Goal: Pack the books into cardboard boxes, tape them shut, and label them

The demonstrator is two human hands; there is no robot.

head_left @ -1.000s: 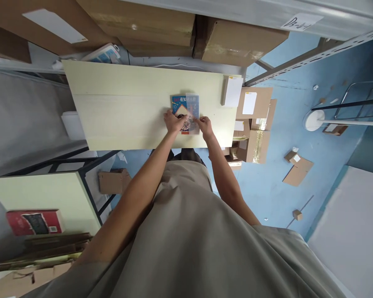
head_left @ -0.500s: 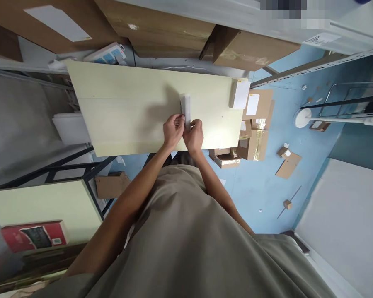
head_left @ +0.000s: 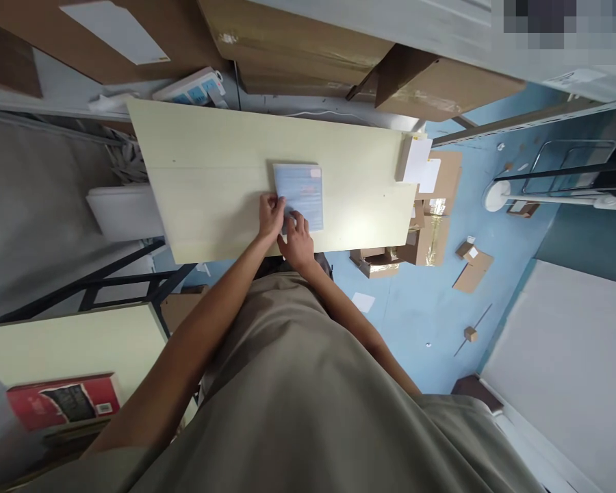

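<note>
A thin light blue booklet [head_left: 300, 188] with faint print and a pale patch in its upper right corner lies face up on the cream tabletop [head_left: 210, 185]. My left hand [head_left: 271, 216] is closed at the booklet's left edge, its thumb over the cover and its other fingers curled. My right hand [head_left: 298, 241] rests over the lower left part of the booklet, fingers bent and apart from the thumb. The bottom left corner is partly hidden by this hand.
A white box [head_left: 413, 159] stands at the table's right end. Cardboard boxes [head_left: 308, 48] line the shelf behind, and more cartons [head_left: 431, 233] sit on the blue floor at right. A red box [head_left: 64, 402] lies on another surface at lower left.
The booklet was upright, edge towards me, between both hands; now it lies flat with its cover showing. My right hand has moved left onto its lower part. The view has shifted slightly.
</note>
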